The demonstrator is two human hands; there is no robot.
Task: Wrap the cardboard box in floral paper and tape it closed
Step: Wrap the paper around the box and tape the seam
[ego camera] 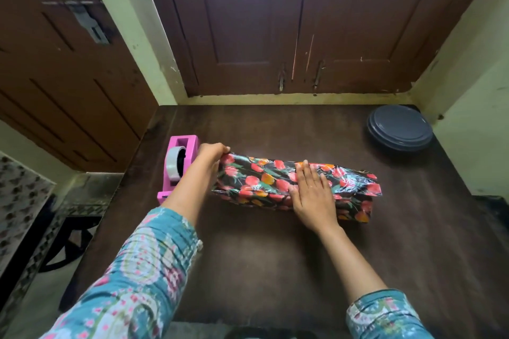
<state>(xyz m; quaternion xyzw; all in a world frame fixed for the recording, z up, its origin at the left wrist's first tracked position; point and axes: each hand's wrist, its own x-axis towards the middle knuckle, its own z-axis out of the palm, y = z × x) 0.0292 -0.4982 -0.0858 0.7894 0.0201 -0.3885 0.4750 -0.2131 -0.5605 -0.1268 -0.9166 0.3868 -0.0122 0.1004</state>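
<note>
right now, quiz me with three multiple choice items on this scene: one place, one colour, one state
1. Where does the tape dispenser stand?
A. at the left end of the wrapped box
B. at its right end
C. on top of it

2. What colour is the dispenser?
A. green
B. pink
C. white

3. How is the right hand?
A. curled in a fist
B. lifted off the box
C. flat on the box

Key: 1 A, it stands by the box's left end, beside the left hand; 2 B, its body is bright pink; 3 C, its straight fingers press down on the box.
</note>
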